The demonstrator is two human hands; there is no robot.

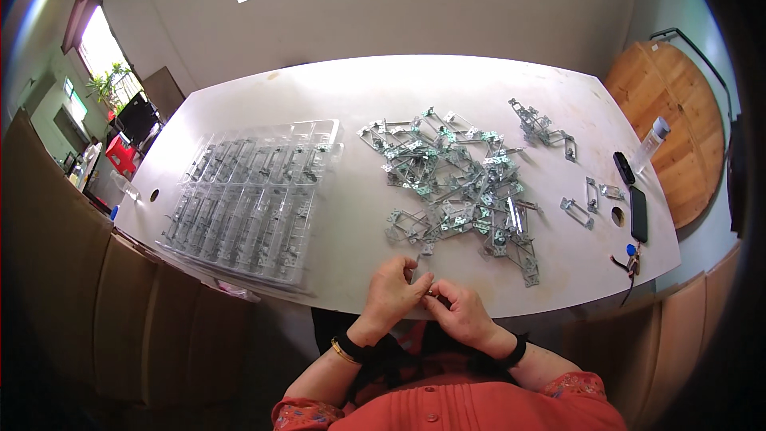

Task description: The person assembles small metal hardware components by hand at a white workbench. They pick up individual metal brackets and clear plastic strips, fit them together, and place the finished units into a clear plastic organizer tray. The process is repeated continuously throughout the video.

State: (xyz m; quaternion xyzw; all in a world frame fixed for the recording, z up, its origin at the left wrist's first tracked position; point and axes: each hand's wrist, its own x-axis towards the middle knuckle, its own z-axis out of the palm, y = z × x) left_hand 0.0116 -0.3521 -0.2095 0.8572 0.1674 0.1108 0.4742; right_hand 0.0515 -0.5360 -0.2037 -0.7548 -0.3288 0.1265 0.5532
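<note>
head view, from the left: a stack of clear trays (323, 191) lay on the bench (263, 100), its slots filled with metal parts in rows. right of it, close to the bench's near edge, the left hand (389, 293) pinched a thin grey bracket (417, 266) between thumb and finger, one end poking up past the grip. the right hand (464, 315) met it there, fingers curled in with the tips close to the left thumb; whether they gripped the same bracket or a small part on it could not be told, as the fingers hid it. doing this well likely called for a steady left pinch, only the right fingertips working, and light force so the thin metal did not bend. holding the work fully over the bench seemed wise, since a dropped piece could slip past the edge. beyond the hands sat a tangled pile of brackets (479, 191), likely to snag if pulled. farther right, loose brackets (576, 214) lay apart, near a small tool with a blue end (631, 251).
</note>
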